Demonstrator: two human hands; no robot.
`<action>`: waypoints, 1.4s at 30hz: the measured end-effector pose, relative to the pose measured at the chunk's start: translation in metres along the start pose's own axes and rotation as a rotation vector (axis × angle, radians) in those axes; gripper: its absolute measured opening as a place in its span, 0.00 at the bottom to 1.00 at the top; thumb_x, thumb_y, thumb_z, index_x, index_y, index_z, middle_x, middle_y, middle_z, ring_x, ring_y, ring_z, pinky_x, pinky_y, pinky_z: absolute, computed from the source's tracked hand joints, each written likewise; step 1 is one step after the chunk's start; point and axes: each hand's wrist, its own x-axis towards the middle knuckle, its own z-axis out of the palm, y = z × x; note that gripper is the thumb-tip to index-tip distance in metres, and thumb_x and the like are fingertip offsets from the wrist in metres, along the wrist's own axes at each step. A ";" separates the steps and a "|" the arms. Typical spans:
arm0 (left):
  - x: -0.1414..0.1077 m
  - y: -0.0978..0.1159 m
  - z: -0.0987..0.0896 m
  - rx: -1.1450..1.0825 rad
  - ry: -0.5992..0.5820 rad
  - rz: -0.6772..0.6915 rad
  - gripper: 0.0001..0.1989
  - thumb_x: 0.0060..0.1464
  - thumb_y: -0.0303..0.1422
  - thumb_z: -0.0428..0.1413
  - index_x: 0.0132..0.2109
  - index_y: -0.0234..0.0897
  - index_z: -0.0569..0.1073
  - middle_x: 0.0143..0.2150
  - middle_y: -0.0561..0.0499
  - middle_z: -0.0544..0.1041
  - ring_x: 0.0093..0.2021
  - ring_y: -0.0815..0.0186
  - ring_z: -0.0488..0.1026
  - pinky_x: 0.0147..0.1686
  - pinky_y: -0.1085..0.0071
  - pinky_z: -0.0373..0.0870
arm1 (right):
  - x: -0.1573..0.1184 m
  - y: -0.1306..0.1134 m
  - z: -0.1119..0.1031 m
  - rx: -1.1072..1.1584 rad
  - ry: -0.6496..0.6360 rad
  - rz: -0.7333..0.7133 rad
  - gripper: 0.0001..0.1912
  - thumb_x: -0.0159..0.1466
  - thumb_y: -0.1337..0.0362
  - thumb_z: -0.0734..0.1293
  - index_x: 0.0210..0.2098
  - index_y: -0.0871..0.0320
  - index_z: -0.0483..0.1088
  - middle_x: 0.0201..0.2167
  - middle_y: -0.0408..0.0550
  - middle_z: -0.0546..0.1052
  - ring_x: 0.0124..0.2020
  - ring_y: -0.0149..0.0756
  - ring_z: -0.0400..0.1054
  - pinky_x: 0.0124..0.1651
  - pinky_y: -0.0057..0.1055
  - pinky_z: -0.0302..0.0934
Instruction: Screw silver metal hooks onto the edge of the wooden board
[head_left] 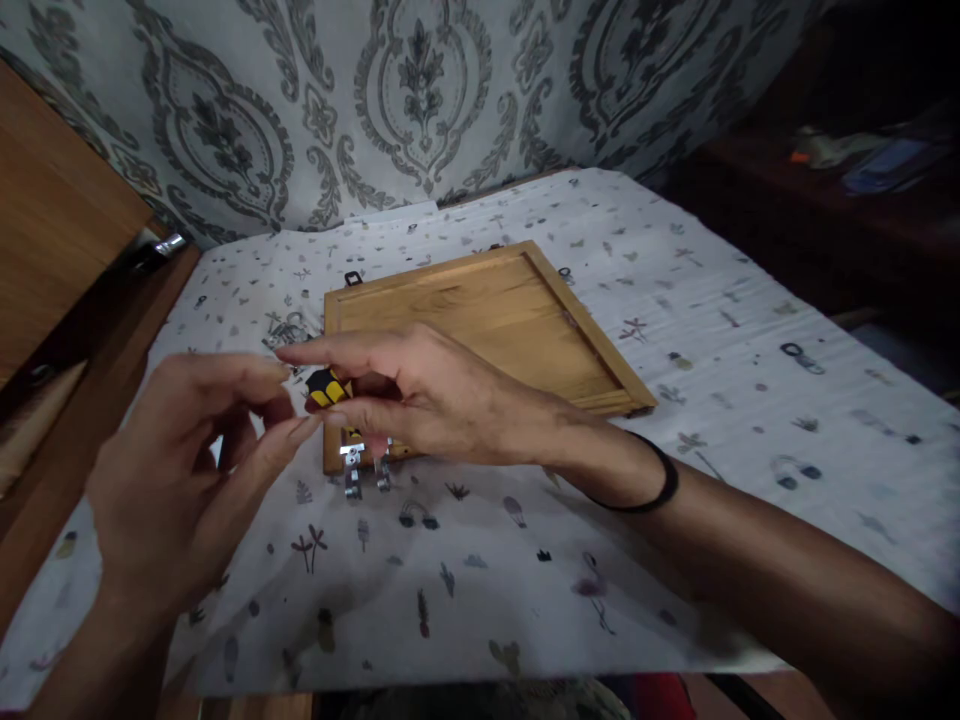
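My right hand [420, 395] holds a yellow and black screwdriver handle [327, 389], its index finger stretched to the left. Close beside it, my left hand [187, 450] has thumb and fingers bent toward each other, near the right fingertips; what they hold, if anything, is too small to tell. Under and behind my right hand lies a framed wooden panel [465, 310]. Two metal hinges [351, 470] stick out from its near left edge.
Small metal parts [289, 328] lie in a pile left of the panel. A patterned cloth [480, 600] covers the table. Wooden furniture [60, 210] stands at the left, and a patterned wall [420, 90] rises behind.
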 end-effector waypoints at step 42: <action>-0.084 -0.015 0.062 0.240 -0.160 0.585 0.11 0.64 0.22 0.50 0.48 0.30 0.75 0.41 0.43 0.79 0.47 0.55 0.74 0.43 0.63 0.74 | 0.003 0.012 0.009 0.073 0.243 -0.051 0.22 0.60 0.57 0.74 0.26 0.55 0.55 0.23 0.35 0.60 0.24 0.25 0.56 0.24 0.22 0.55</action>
